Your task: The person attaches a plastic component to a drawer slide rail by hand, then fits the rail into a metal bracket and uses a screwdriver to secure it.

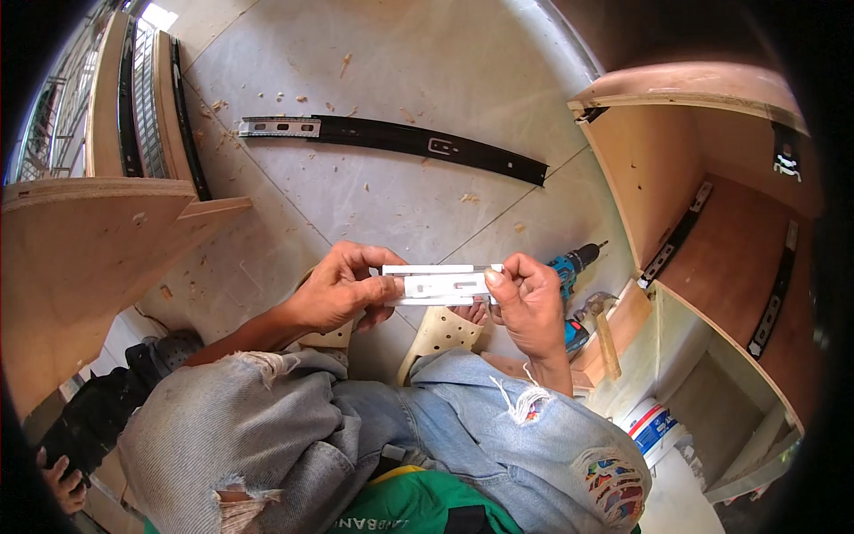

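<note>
Both my hands hold a short, bright white slotted rail piece [436, 285] level above my feet. It resembles part of a drawer slide, but glare hides its detail. Around its left end, the fingers and thumb of my left hand [342, 285] are closed. At the opposite end my right hand [527, 298] pinches it, thumb on top. Beyond my hands, a black drawer slide [382, 142] with a silver inner end lies on the tiled floor. Beside my right hand is a blue and black cordless drill [574, 262], partly hidden.
At right stands an open wooden cabinet [623, 160] with drawer slides [680, 231] inside. Wooden panels [98, 218] with black slides rise at left. A white bucket [654, 432] and a wood strip [608, 347] are at lower right. Another person's hand [64, 485] shows at lower left.
</note>
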{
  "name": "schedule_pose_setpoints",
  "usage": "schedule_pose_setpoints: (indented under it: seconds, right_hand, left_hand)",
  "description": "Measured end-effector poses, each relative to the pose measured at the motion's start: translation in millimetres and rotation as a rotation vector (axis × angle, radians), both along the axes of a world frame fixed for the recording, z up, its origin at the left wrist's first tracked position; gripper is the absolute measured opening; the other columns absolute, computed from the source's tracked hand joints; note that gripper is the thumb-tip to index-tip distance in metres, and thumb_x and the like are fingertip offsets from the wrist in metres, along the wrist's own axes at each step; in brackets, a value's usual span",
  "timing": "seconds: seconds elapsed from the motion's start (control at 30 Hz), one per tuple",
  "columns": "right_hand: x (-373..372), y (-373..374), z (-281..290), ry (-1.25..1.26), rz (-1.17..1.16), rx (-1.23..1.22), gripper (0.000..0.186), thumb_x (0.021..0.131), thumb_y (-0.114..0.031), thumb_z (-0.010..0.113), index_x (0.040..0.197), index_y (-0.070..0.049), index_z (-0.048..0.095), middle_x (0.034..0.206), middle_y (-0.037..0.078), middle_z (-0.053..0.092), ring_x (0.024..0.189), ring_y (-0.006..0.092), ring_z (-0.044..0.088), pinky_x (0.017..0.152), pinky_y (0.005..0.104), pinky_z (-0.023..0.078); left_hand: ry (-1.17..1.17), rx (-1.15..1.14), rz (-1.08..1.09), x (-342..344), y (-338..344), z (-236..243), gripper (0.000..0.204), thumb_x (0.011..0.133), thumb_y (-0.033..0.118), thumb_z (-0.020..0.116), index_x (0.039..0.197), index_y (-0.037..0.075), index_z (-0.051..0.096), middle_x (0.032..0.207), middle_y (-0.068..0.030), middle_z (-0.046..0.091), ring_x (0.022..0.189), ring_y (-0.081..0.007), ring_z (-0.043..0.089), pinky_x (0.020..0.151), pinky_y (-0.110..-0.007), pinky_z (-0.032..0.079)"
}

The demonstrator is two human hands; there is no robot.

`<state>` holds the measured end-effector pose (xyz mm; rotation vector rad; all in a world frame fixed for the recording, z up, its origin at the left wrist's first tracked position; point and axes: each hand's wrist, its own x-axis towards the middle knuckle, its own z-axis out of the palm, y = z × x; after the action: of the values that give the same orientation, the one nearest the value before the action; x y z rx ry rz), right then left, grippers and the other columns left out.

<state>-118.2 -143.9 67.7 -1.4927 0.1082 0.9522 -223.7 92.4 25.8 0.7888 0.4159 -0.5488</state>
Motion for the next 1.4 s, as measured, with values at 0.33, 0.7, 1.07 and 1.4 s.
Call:
schedule_pose_setpoints:
  seconds: [0.33,0.7,1.07,1.4]
  right_hand:
    - [-8,1,-10,0.002,0.156,-0.022,0.031,0.096,-0.026,0.061,0.079,0.0,0.061,0.066,-0.002,0.056,0.063,0.0038,0.049,0.053,0.0218,0.039]
    - [-14,3,-9,-0.062,0.164,-0.073,0.031,0.097,-0.025,0.06,0.077,0.0,0.06,0.063,-0.004,0.052,0.06,0.0037,0.041,0.052,0.0236,0.034]
    - [-15,1,-12,-0.037,0.105,-0.051,0.033,0.097,-0.024,0.058,0.074,-0.001,0.057,0.06,-0.004,0.05,0.056,0.0025,0.039,0.048,0.0231,0.031]
    - [-15,4,-7,0.075,0.063,-0.01,0.03,0.099,-0.022,0.056,0.078,-0.001,0.057,0.058,-0.005,0.046,0.048,0.0015,0.036,0.043,0.0211,0.027]
  left_hand:
    - [0.002,0.018,-0.011,-2,0,-4,0.015,0.093,0.007,0.059,0.099,-0.006,0.063,0.069,-0.0083,0.061,0.049,-0.0106,0.054,0.039,-0.025,0.043]
    - [0.024,0.028,-0.075,-9,1,5,0.018,0.096,0.009,0.056,0.103,-0.007,0.06,0.08,-0.0106,0.065,0.061,-0.015,0.065,0.056,-0.029,0.057]
    - [0.017,0.125,-0.058,-10,2,8,0.019,0.096,0.013,0.059,0.099,-0.005,0.063,0.079,-0.0103,0.066,0.064,-0.0147,0.066,0.057,-0.027,0.055]
    - [-0.001,0.139,-0.128,-11,3,5,0.025,0.097,0.023,0.06,0.094,-0.002,0.059,0.07,-0.0063,0.062,0.05,-0.0071,0.053,0.043,-0.023,0.043]
